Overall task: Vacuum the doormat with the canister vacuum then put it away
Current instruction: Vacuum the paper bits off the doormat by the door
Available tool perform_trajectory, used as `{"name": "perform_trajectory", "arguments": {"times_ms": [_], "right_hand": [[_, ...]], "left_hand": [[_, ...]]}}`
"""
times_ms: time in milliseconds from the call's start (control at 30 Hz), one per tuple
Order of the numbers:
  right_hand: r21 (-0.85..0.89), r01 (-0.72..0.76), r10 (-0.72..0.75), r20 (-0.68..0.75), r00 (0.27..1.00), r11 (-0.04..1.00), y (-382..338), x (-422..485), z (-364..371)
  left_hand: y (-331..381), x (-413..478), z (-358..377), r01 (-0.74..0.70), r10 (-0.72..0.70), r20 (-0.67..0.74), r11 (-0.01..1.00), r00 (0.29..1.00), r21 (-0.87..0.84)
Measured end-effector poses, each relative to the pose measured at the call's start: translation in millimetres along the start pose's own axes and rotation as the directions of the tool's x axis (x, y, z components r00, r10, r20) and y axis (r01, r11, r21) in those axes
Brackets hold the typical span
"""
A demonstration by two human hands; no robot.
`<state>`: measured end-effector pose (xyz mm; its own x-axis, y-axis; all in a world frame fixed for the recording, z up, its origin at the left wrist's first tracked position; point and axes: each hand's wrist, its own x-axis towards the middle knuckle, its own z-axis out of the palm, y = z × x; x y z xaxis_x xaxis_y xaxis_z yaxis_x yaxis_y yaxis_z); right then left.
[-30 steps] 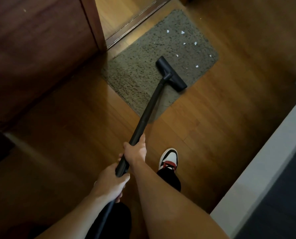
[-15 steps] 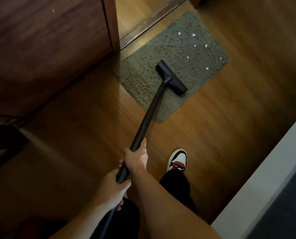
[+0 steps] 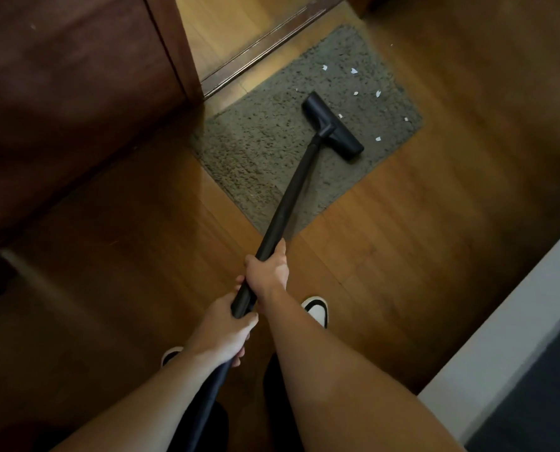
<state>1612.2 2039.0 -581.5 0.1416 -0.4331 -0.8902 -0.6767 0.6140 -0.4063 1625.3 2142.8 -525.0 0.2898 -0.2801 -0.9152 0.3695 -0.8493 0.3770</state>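
Observation:
A grey-green doormat (image 3: 272,148) lies on the wooden floor before a doorway. Several small white paper scraps (image 3: 353,71) are scattered over its far right part. The black floor head (image 3: 332,127) of the vacuum rests on the mat near its middle. A black vacuum wand (image 3: 291,197) runs from the head back to me. My right hand (image 3: 268,272) grips the wand higher up. My left hand (image 3: 224,327) grips it just below, where the hose begins. The canister is out of view.
A dark wooden door or cabinet (image 3: 69,99) stands at the left, with a door sill (image 3: 255,57) behind the mat. A white ledge (image 3: 507,347) runs along the right. My shoes (image 3: 317,309) stand on the floor below the hands.
The floor head has slid forward and right over the mat toward the paper scraps. My view has shifted, so the mat sits more to the right. Both hands keep their grip.

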Motion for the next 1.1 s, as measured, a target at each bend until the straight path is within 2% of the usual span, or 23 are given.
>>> {"name": "perform_trajectory", "arguments": {"times_ms": [367, 633, 733, 967, 1100], "right_hand": [[-0.091, 0.049, -0.049, 0.004, 0.999, 0.995, -69, 59, -76], [-0.091, 0.099, -0.104, -0.053, 0.993, 0.991, -85, 93, -105], [-0.043, 0.11, -0.114, -0.079, 0.99, 0.993, -68, 94, -106], [0.277, 0.065, -0.026, -0.143, 0.989, 0.959, -17, 66, -77], [0.373, 0.004, 0.056, -0.151, 0.987, 0.928, 11, 39, -51]], "left_hand": [[93, 40, 53, 0.011, -0.01, 0.01, 0.994, 1.0, -0.106], [116, 60, 75, -0.026, 0.04, 0.071, 0.982, 0.997, -0.186], [106, 62, 80, 0.015, 0.01, 0.11, 0.976, 0.994, -0.219], [54, 54, 61, -0.036, 0.047, 0.11, 0.995, 0.993, -0.094], [23, 41, 37, -0.037, 0.037, 0.148, 0.999, 0.988, 0.0]]}}
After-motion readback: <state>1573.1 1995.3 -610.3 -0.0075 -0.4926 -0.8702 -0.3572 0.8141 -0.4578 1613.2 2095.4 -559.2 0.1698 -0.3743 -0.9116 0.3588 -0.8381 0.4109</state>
